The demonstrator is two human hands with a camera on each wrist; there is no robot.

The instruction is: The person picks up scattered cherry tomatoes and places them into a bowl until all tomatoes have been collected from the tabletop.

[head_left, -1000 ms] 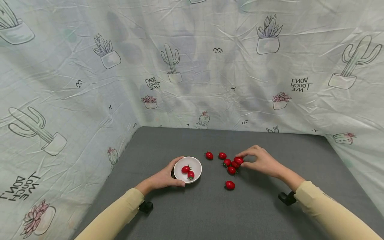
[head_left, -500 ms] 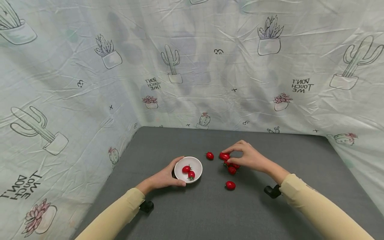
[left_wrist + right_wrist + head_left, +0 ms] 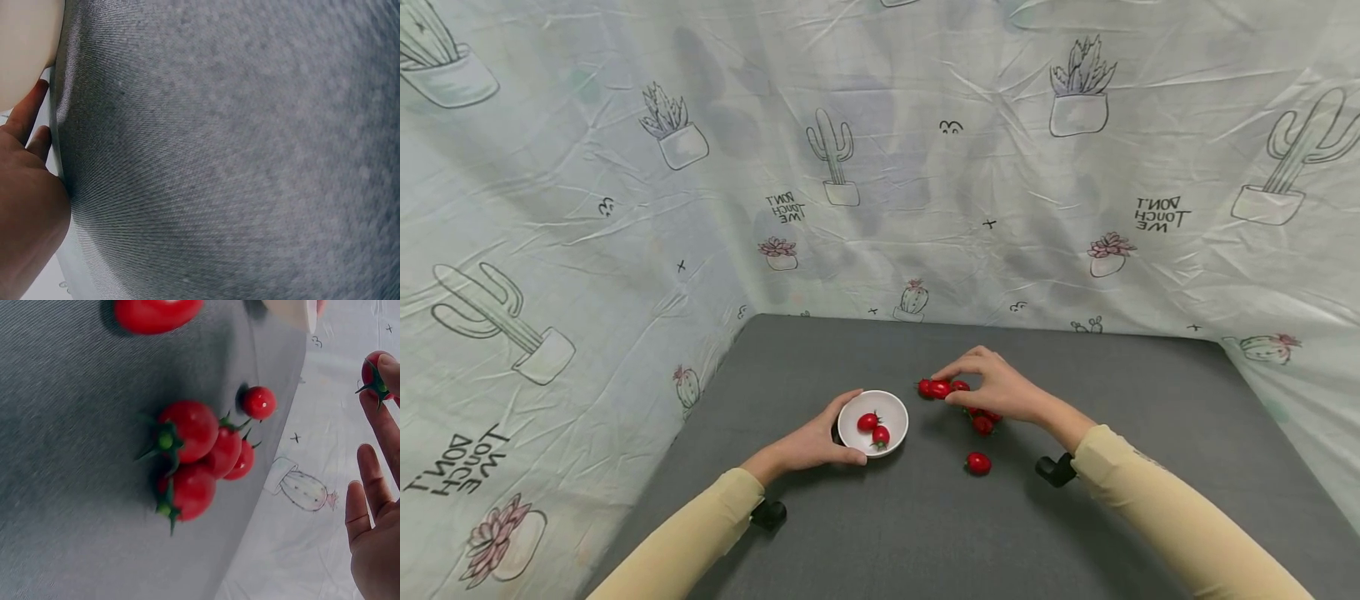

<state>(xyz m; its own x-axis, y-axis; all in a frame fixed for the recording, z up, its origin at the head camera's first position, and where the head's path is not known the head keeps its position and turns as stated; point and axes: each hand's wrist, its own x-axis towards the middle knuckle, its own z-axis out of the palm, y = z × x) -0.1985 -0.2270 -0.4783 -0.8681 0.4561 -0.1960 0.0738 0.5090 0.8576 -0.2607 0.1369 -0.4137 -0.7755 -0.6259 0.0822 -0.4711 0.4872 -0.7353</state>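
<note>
My left hand (image 3: 816, 439) holds the white bowl (image 3: 893, 417) at its left side, thumb at the near rim and fingers at the far side. Two cherry tomatoes (image 3: 868, 422) with green stems lie inside it. Thumb and fingertips of my right hand (image 3: 1000, 392) pinch a cherry tomato (image 3: 373, 370), raised above the table with its green stem showing in the right wrist view. In the head view this tomato overlaps a loose tomato (image 3: 923, 387) on the table. A cluster of several tomatoes (image 3: 200, 450) lies under the right hand, partly hidden by it in the head view.
A single cherry tomato (image 3: 978, 463) lies apart, nearer the front of the grey table (image 3: 880, 533). A white cloth (image 3: 910, 167) printed with cacti hangs along the table's back and left. Each wrist carries a black camera mount (image 3: 1056, 470).
My right hand has lifted a cherry tomato from the cluster and carried it left toward the bowl. The left hand and the bowl keep their place.
</note>
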